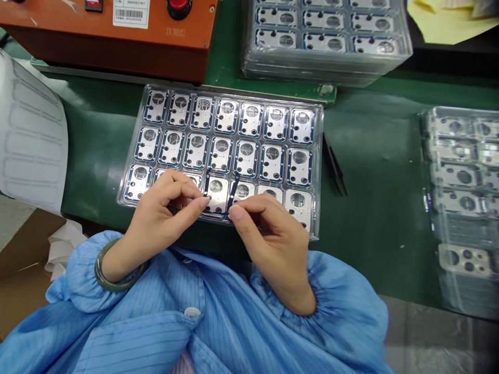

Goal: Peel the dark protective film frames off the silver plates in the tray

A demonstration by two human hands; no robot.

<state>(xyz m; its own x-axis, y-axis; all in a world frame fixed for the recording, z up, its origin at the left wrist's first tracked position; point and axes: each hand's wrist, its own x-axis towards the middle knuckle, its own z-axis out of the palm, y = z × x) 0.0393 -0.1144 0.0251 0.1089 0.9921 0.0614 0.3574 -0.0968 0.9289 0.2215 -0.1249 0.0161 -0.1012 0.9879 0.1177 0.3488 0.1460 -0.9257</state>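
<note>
My left hand (171,208) and my right hand (268,228) are closed in a pinch on either side of a thin dark blue strip frame (234,190) dotted with holes. It sits over a silver metal plate (215,195) in the front row of a clear plastic tray (317,208). Whether the frame touches the plate I cannot tell. Other plates in the two back rows, such as this plate (222,154), have blue borders around them. At the front right, a plate (298,205) shows plain silver edges. My fingers cover parts of the front row.
Black tweezers (334,163) lie right of the tray. Behind stand an orange box (117,52) with a red button and stacked trays (327,62). More trays (448,223) sit at the right, a white bin (33,135) at the left, yellow paper (436,26) back right.
</note>
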